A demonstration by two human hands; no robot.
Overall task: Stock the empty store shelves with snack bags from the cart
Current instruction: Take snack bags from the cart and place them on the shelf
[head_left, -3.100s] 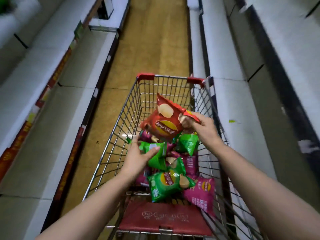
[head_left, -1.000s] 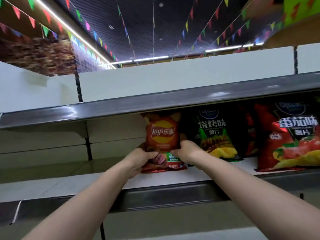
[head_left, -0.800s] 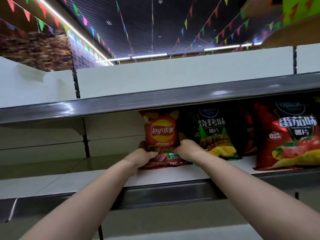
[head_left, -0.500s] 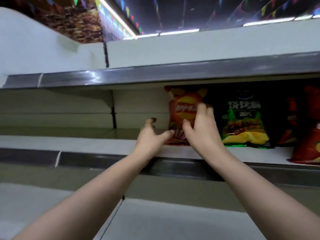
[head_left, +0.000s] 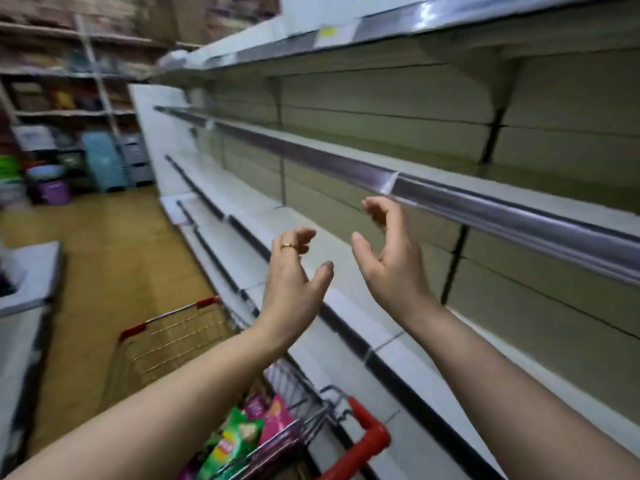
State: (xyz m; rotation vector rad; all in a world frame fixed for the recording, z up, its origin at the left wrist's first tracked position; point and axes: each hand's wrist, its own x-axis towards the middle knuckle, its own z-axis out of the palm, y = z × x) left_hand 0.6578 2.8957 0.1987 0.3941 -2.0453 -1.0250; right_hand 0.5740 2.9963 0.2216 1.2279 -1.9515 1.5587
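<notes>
Both hands, the left hand point(head_left: 292, 284) and right hand point(head_left: 393, 263), hang loose-fingered and holding nothing before white shelves point(head_left: 346, 161). Below them, a wire cart point(head_left: 180, 336) holds green and pink snack bags point(head_left: 242, 434), blurred, possibly chips.

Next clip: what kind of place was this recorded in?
Most likely a supermarket or shop aisle. Long tiers of bare white shelves with price-strip rails run along it, a wire shopping cart with red trim holds snack bags, and racks of household goods stand at the far end.

cart point(head_left: 180, 341) — snack bags point(head_left: 239, 441) inside | floor point(head_left: 104, 254) — cart on it
</notes>
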